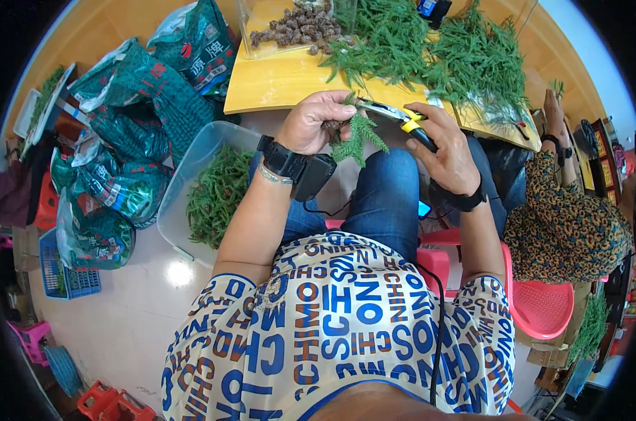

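Observation:
Over my lap, near the table's front edge, my left hand (308,125) pinches a green fir-like sprig (361,136) with a brown pine cone (334,128) at its base. The fingers partly hide the cone. My right hand (450,152) grips pliers (413,126) with yellow and black handles. Their metal jaws point left and reach the top of the sprig, beside my left fingertips. Whether the jaws close on a stem or wire is too small to tell. On the yellow table (272,90) lie brown pine cones (298,29) and heaps of green sprigs (385,52).
Left of my knees, a clear plastic bin (172,209) holds finished-looking green sprigs (218,200). Several dark green bags (111,184) stand beyond it, near a blue basket (67,263). On the right sits another person in a patterned sleeve (567,224), beside a pink chair (542,309).

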`<state>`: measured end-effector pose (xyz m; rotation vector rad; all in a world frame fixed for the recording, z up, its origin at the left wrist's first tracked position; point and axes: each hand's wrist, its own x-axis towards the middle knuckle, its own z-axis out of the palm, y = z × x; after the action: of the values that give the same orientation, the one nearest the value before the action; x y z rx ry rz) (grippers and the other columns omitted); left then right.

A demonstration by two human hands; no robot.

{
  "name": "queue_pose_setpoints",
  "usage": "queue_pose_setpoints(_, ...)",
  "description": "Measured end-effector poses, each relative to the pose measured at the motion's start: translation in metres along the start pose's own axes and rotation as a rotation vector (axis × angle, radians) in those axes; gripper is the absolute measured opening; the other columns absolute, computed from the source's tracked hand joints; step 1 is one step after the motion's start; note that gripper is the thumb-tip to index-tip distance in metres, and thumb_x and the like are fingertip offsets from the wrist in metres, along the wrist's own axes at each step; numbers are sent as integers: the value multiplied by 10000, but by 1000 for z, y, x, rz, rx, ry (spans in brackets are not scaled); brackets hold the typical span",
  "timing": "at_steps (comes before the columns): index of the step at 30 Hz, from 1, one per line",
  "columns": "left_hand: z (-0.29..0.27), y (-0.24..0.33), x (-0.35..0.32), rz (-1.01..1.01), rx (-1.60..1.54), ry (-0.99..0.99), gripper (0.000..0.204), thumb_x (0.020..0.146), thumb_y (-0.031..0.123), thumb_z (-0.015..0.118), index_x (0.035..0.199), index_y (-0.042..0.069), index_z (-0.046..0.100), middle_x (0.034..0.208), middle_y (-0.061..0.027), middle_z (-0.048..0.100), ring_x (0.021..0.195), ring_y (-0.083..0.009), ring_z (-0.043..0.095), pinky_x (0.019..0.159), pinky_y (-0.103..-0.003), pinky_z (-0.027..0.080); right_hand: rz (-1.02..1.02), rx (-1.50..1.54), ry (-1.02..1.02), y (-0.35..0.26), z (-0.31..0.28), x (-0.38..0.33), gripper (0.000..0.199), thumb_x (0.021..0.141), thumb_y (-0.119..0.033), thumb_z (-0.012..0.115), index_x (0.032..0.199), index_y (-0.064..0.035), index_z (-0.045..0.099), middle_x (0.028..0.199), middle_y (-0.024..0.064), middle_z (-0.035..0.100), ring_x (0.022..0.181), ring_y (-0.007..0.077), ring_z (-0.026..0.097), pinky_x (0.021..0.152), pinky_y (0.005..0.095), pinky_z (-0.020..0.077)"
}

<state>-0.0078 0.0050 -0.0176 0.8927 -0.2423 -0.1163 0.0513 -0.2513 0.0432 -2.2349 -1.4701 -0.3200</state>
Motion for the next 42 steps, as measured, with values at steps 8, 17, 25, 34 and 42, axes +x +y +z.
queue_pose_setpoints(8,2,3,-2,31,70,-56,202,857,102,614,1002,-35,644,864,-70,678,604,-97,580,592,-227,480,21,34,-29,11,-3,-6,268,807,-118,673,1040,-3,609,1288,129,541,1184,334,501,1003,404,383)
queue_pose_setpoints(17,0,-10,-2,-54,-61,-129,235,841,84,625,1035,-47,642,883,-127,698,635,-139,651,611,-228,532,-78,166,-101,11,-3,-4,267,842,-190,662,1035,-11,617,1235,146,550,1126,330,524,965,394,406)
queue_pose_setpoints(25,5,-20,-2,4,-218,-18,186,829,86,630,971,-32,656,822,-105,695,633,-155,644,612,-252,520,23,283,-95,3,0,-6,247,853,-187,657,980,20,612,1069,158,567,964,310,569,855,353,448)
queue_pose_setpoints(34,24,-17,2,547,1115,509,85,817,102,633,820,17,629,724,-59,660,608,-130,577,517,-253,396,296,280,-44,-21,15,-4,228,853,-150,649,973,38,596,1042,171,573,949,319,578,833,350,455)
queue_pose_setpoints(42,5,-13,0,78,-169,178,151,823,103,628,939,7,610,743,-85,660,591,-145,584,531,-248,441,92,202,19,-9,12,-4,217,854,-146,647,977,29,609,1059,169,582,963,323,592,839,354,457)
